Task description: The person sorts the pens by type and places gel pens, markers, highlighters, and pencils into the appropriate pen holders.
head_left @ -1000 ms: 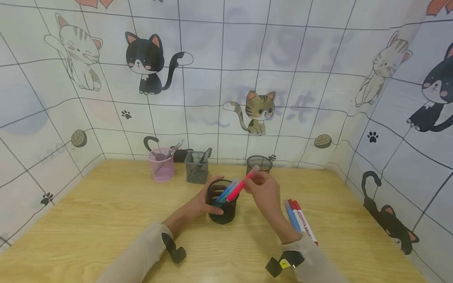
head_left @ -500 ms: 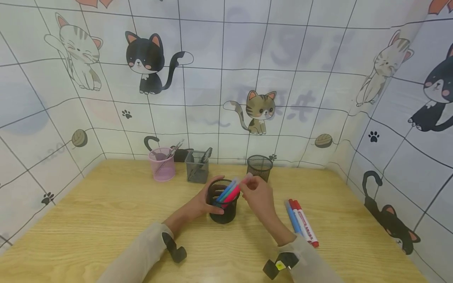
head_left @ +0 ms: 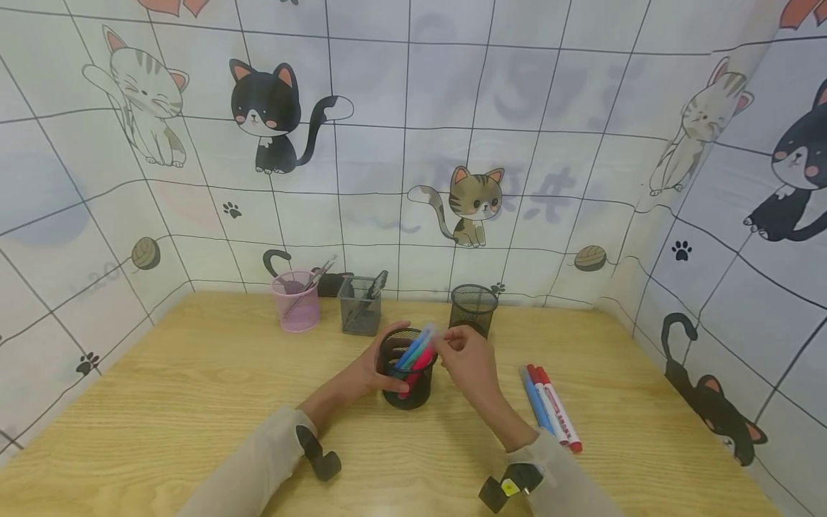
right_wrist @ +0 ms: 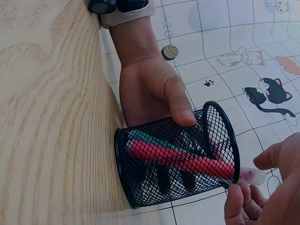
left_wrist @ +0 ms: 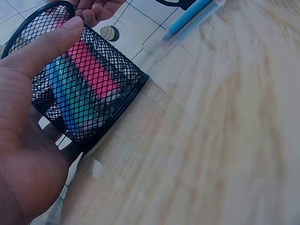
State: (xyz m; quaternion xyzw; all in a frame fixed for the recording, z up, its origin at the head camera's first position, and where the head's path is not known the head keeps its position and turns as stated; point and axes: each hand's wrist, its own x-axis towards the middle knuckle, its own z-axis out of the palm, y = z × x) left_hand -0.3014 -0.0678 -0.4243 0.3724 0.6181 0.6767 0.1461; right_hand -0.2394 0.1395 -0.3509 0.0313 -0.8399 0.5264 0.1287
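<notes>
A black mesh pen cup (head_left: 405, 388) stands on the table, and my left hand (head_left: 362, 370) grips its side with the thumb across the front. Inside it lean a pink marker (right_wrist: 187, 159), a blue marker (head_left: 413, 348) and a green marker (left_wrist: 77, 96). The pink marker's lower end is near the cup's base, and its clear cap (right_wrist: 253, 176) sticks out past the rim. My right hand (head_left: 470, 359) is at the rim, thumb and loosely bent fingers on either side of that cap, with a slight gap showing in the right wrist view.
Right of the hands lie a light blue marker (head_left: 536, 402) and red-capped white markers (head_left: 557, 409). Behind stand a pink pen cup (head_left: 298, 309), a square grey mesh holder (head_left: 360, 316) with pens and another round mesh cup (head_left: 474, 305). A cat-print cloth (head_left: 362, 215) hangs behind.
The pink marker has gone down into the mesh cup, guided by my right hand, which moved left and lower. Its fingers have loosened at the cap. My left hand stays on the cup.
</notes>
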